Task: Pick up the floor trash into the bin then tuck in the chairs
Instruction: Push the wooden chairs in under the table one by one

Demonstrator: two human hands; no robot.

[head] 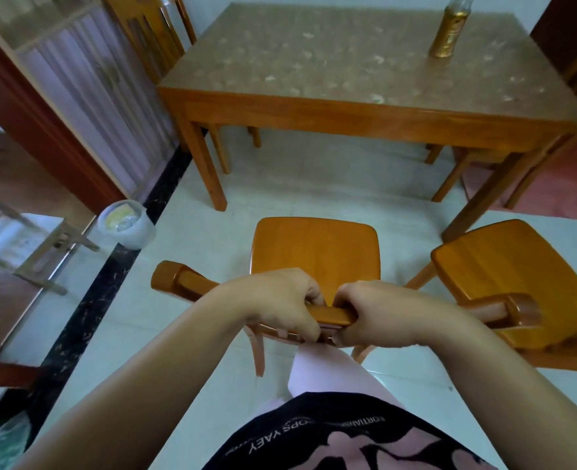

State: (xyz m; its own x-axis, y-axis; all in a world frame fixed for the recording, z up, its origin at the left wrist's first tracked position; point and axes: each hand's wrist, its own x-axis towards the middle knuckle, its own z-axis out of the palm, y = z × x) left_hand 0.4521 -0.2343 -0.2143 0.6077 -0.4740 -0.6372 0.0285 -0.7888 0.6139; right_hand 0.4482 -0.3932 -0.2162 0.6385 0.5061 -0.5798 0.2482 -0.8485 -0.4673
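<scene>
A wooden chair (315, 247) stands in front of me, its seat facing the wooden table (348, 110) with a gap of floor between them. My left hand (280, 301) and my right hand (378, 312) both grip the chair's top back rail, side by side near its middle. A second wooden chair (510, 262) stands to the right, angled beside the table's near right leg. A white bin (126, 225) with pale trash inside sits on the floor at the left, by the dark floor strip.
A gold bottle (448, 32) stands on the table's far right. Another chair (151, 35) is tucked at the table's left side. A glass-panelled door with a red-brown frame (43, 123) runs along the left. Pale floor tiles surround the chairs.
</scene>
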